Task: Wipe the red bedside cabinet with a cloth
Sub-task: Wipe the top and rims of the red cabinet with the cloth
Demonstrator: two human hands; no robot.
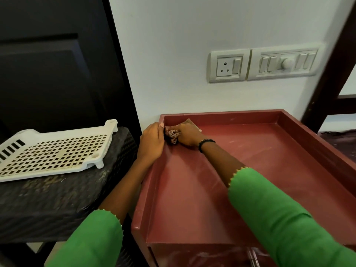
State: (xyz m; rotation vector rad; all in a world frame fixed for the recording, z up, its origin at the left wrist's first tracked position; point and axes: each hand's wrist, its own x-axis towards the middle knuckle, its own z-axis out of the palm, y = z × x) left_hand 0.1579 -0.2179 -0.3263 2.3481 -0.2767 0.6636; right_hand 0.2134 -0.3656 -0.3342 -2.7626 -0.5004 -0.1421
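White painted wall, with a pale switch-and-socket plate (263, 63) set into it, backs the red, tray-topped wooden bedside cabinet (289, 170), whose recessed top has raised rims on the far side and both flanks.

Deep in the far-left corner of that recess the right hand (187, 134), with a black bead bracelet (206, 143) at the wrist, is closed down over a bunched, pinkish-brown cloth (172, 134); the fingers curl round it and press it to the surface, and a little more cloth peeks out past the knuckles. The wad sticks out from the thumb side of this hand, so it lies between the two hands and touches both.

The left hand (152, 140) is draped, fingers bent, over the left rim just beside the cloth, gripping the edge rather than the cloth, apparently to steady the cabinet.

Nearly all the unwiped surface, streaked with pale dust, lies to the right of and nearer than the right hand, the long side running from that hand back toward the body. I judge the next stroke must pull away from the corner, and the right hand is placed to make it.

Beyond the left hand, a white perforated plastic tray (52, 149) rests on a dark woven stand (57, 199).
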